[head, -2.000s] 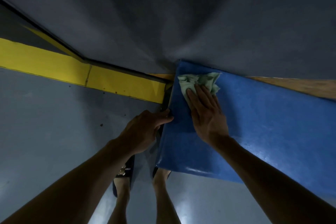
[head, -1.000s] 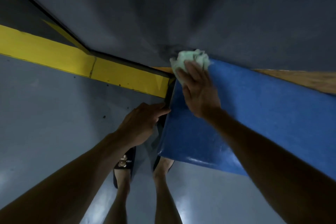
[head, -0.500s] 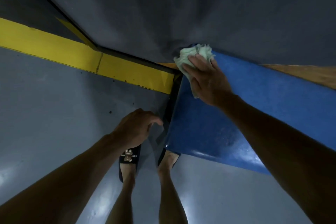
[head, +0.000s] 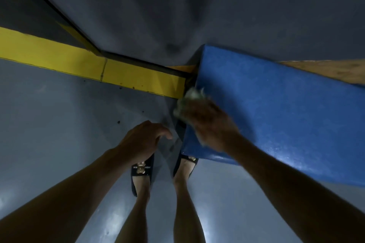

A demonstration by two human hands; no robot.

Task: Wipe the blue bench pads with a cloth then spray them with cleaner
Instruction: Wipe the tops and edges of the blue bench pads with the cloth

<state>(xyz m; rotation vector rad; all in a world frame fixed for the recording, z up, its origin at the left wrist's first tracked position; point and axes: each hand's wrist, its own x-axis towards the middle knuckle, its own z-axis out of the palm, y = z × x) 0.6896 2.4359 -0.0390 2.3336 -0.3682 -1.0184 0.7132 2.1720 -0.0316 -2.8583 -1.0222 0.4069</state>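
Cloth point(head: 189, 97): soft, light, crumpled; right hand point(head: 211, 124) fingers closed over it, blurred, at blue bench pad point(head: 276, 116) nine-o'clock edge. Pad likely firm, slick. Left hand point(head: 143, 141) loosely curled, empty.

Open grey floor point(head: 49, 124) fills the left of the frame, free for my left grip point(head: 144, 140) hanging over it. At right the blue pad point(head: 276, 116) blocks the way, its end face where my right grip point(head: 209, 124) is blurred. The grey wall point(head: 197, 6) closes the top; the yellow strip point(head: 79, 59) bounds the floor's far edge.
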